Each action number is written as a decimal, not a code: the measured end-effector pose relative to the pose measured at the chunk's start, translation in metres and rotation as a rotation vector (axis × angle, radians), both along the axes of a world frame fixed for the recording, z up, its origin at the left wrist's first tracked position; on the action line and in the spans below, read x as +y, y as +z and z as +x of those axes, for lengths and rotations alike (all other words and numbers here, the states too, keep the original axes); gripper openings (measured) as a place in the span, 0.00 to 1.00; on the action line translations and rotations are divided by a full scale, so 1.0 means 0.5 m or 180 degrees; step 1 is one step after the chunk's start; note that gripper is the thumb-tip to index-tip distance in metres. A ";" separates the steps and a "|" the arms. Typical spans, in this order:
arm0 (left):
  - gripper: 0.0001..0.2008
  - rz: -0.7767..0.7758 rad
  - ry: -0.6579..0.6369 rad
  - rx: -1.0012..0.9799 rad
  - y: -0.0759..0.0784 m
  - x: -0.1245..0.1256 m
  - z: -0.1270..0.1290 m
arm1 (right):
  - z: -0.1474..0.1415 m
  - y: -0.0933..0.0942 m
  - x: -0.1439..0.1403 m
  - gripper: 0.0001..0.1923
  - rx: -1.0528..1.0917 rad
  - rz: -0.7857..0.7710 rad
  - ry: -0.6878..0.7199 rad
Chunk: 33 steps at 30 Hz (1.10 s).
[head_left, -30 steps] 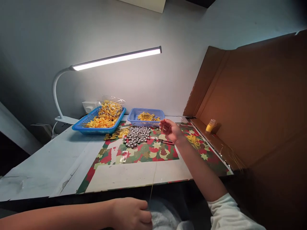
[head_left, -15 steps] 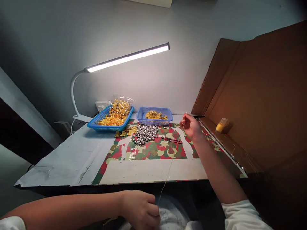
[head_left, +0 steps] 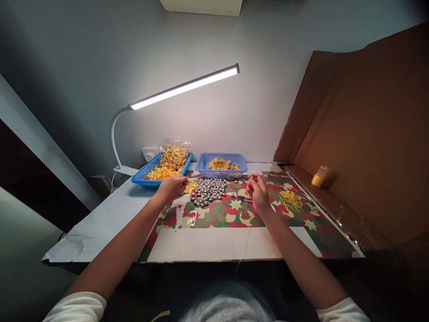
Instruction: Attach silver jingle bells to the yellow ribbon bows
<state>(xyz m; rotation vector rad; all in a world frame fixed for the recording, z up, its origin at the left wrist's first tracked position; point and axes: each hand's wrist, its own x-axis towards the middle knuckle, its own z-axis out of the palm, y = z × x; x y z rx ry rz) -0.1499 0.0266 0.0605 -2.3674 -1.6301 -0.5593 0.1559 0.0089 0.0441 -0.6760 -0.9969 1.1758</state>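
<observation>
My right hand (head_left: 258,192) is raised over the tabletop, its fingers pinched on a thin yellow thread (head_left: 247,241). The thread hangs down past the table's front edge toward my lap. Reaching to the back left, my left hand (head_left: 172,187) has its fingertips pressed together beside yellow fabric flowers (head_left: 190,187) with thin stems. What those fingertips hold, if anything, is too small to make out. Between my hands lies a heap of shiny silver beads (head_left: 209,191). Dark-bladed thread snips (head_left: 244,199) rest just left of my right hand, partly hidden by it.
A blue basket (head_left: 144,181) of yellow flowers stands back left, another basket (head_left: 221,173) with yellow pieces at back centre. Yellow thread scraps (head_left: 291,200) lie on the right. A lamp (head_left: 184,87) overhangs the table; a cardboard wall (head_left: 362,120) and small yellow bottle (head_left: 319,176) are right.
My left hand has left my lap and moved up and forward to the flowers. My right hand is slightly lower, still pinching the thread. The view has shifted a little.
</observation>
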 end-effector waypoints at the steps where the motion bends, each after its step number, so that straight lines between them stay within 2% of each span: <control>1: 0.10 -0.0119 0.0153 0.0119 -0.011 0.005 -0.015 | -0.008 -0.015 0.001 0.11 -0.0084 -0.0038 0.0032; 6: 0.16 -0.0453 0.0105 0.0417 -0.068 -0.003 -0.038 | -0.031 -0.064 0.007 0.10 -0.0385 -0.0153 0.0015; 10: 0.16 -0.0506 0.0115 0.0264 -0.081 -0.001 -0.033 | -0.034 -0.076 0.004 0.11 -0.0474 -0.0222 -0.0014; 13: 0.13 -0.0126 0.0064 -0.0566 -0.078 -0.003 -0.023 | -0.040 -0.075 -0.008 0.14 -0.0495 -0.0238 0.0000; 15: 0.11 0.0279 0.0031 -0.1543 -0.071 -0.012 -0.001 | -0.050 -0.070 -0.019 0.15 -0.0458 -0.0231 0.0145; 17: 0.12 0.0386 0.0020 -0.2724 -0.062 -0.023 0.037 | -0.063 -0.063 -0.031 0.15 -0.0433 -0.0298 0.0323; 18: 0.13 0.0162 -0.0064 -0.3308 -0.058 -0.029 0.062 | -0.069 -0.060 -0.036 0.15 -0.0422 -0.0336 0.0391; 20: 0.15 -0.0631 -0.0387 -0.4181 -0.051 -0.039 0.117 | -0.079 -0.056 -0.042 0.14 -0.0324 -0.0381 0.0506; 22: 0.16 -0.1286 -0.0538 -0.4488 -0.049 -0.045 0.168 | -0.082 -0.055 -0.041 0.13 -0.0093 -0.0429 0.0615; 25: 0.15 -0.1926 -0.0603 -0.4714 -0.058 -0.048 0.223 | -0.078 -0.060 -0.032 0.14 0.0243 -0.0565 0.0654; 28: 0.15 -0.2353 -0.0643 -0.5112 -0.074 -0.049 0.246 | -0.070 -0.067 -0.021 0.16 0.0354 -0.0650 0.0545; 33: 0.11 -0.3134 -0.0698 -0.5812 -0.089 -0.054 0.249 | -0.068 -0.075 -0.017 0.16 0.0260 -0.0650 0.0528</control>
